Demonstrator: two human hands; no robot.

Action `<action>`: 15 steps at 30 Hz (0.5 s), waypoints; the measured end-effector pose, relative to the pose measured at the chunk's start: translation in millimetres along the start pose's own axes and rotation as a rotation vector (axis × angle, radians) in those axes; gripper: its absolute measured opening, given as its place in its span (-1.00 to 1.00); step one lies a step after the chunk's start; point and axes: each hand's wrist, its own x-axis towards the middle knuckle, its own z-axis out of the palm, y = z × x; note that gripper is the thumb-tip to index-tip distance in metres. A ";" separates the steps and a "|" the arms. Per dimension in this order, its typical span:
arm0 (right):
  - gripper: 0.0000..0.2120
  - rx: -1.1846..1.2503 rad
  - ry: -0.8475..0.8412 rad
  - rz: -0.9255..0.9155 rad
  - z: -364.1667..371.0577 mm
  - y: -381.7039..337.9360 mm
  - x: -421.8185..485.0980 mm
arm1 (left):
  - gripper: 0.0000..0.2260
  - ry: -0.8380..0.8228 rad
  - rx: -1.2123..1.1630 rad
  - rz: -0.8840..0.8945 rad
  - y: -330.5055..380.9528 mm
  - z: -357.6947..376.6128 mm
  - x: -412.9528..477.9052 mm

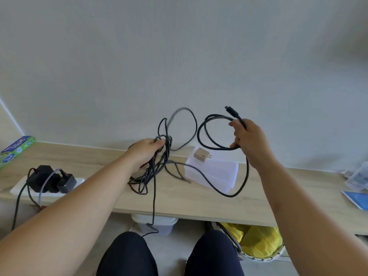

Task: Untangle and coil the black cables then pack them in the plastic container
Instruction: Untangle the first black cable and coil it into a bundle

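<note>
Two knees (127, 253) clad in dark cloth are seen lowest in the view, in front of a pale wooden shelf (199, 206). Above the shelf, a knotted bunch of black cables (166, 154) is gripped by the left hand (145, 152), whose fingers are curled round several strands at once. The cables are thin and matt. Loose loops rise from the knot toward the wall, and other strands sag onto the shelf. One strand is draped over the shelf's front edge and hangs down toward the floor.

A single round coil of the same cable is held up by the right hand (249, 140), pinched between thumb and curled fingers, and a black connector (229, 109) sticks up past the fingers. From this hand a long strand drops in a curve and runs back to the bunch.

The plastic container (225, 176), translucent white, is set on the shelf between the hands, behind that strand. A small beige plug adapter (202, 155) rests on it. A white power strip (18, 188) loaded with black chargers (49, 180) lies at the left.
</note>
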 end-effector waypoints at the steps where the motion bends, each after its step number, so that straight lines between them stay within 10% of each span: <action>1: -0.82 -0.033 -0.048 -0.040 -0.5 -7.6 -0.3 | -0.53 -0.038 0.213 -0.036 6.6 1.3 -2.3; 3: -0.82 -0.174 -0.159 -0.128 -1.3 -25.1 -0.5 | -0.51 0.006 0.337 -0.009 30.2 2.4 -8.9; 6: -0.82 -0.397 -0.320 -0.243 -1.0 -47.0 -0.8 | -0.67 0.142 -0.078 0.285 72.6 4.2 -31.0; 11: -0.81 -0.536 -0.471 -0.317 4.6 -64.7 0.1 | -0.31 -0.170 -0.058 0.535 112.0 5.7 -51.6; 15: -0.96 -0.567 -0.511 -0.376 7.4 -67.4 5.5 | -0.75 -0.364 0.057 0.435 115.6 6.5 -44.8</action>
